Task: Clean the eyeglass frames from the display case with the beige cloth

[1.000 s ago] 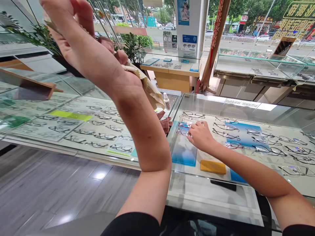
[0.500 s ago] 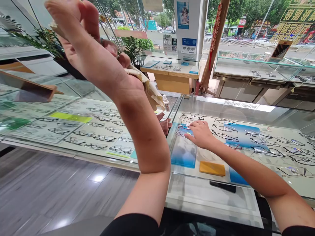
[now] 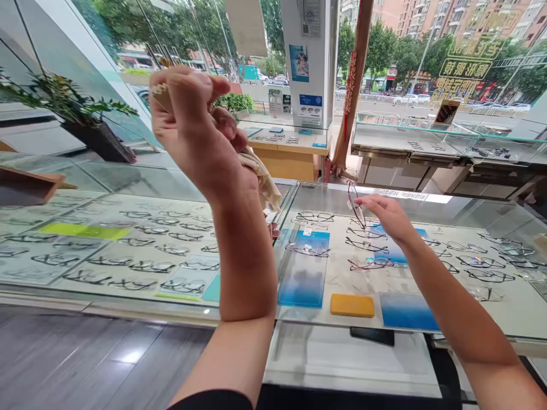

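Glass display case in an optician's shop, street trees outside. Right hand pinches a red-rimmed pair of glasses, lifted just above the rows of frames in the case. Left hand is raised, fist closed around a beige cleaning cloth. Looks like this pair's picked up but not wiped yet. Yellow pad sits near the front edge.

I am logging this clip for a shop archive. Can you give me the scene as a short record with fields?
place: eyewear shop, glass display counter
left hand: raised, closed on a beige cloth
right hand: over the open case, pinching red-framed glasses, lifted clear of the tray
in case: rows of glasses, yellow pad, blue card
background: potted plant, street outside
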Demonstrator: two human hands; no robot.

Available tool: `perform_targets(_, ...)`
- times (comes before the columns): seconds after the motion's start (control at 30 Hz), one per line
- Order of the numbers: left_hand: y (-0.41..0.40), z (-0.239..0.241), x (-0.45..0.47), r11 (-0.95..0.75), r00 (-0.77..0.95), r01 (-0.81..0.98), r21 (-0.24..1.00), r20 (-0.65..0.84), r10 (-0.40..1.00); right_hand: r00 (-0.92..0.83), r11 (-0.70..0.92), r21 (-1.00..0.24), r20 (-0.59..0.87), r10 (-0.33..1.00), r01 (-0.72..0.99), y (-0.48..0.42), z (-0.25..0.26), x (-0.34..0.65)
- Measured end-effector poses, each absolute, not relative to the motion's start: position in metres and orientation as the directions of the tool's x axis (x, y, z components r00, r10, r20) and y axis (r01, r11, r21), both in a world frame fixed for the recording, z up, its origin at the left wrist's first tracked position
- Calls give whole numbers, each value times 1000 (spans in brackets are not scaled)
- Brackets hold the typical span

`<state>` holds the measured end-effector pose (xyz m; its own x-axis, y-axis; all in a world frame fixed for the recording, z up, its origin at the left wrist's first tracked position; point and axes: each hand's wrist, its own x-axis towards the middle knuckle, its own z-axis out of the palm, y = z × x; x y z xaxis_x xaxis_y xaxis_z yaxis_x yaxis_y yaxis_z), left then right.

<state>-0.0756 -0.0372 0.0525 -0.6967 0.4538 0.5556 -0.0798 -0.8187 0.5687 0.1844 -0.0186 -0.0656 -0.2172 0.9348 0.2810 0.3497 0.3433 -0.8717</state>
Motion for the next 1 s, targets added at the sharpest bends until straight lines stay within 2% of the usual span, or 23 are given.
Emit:
perform_targets(0.07,-34,52,-61,-853,-672,-140,503,584,454,-141,280,-942,257,956,185,-14,-75,200)
perform_targets(0.17,-27,44,-41,-875,-549,-221,431,686,477,-87,218,-973,224,971,-70,-6,-90,212)
perform_targets(0.23,-23,35,-30,-857,-438,-239,457,737,515,-79,184,-965,201,976,-184,-1,-97,215)
perform_targets(0.33,-18,18,-15,-808,-295,-179,562,752,589,-76,154,-946,182,980,-284,4,-99,217)
perform_targets(0.43,-12,0,-3,-721,-182,-109,685,699,692,-99,128,-928,172,980,-349,4,-97,217)
perform_targets(0.67,-6,-51,8,-414,-9,-48,909,414,910,-163,91,-898,176,971,-429,-4,-89,210)
perform_targets(0.8,-8,-81,7,-307,47,-82,948,312,949,-201,91,-906,188,961,-414,-8,-90,205)
perform_targets(1.0,-12,-102,4,-315,118,-70,947,321,940,-236,114,-930,205,950,-348,-16,-93,202)
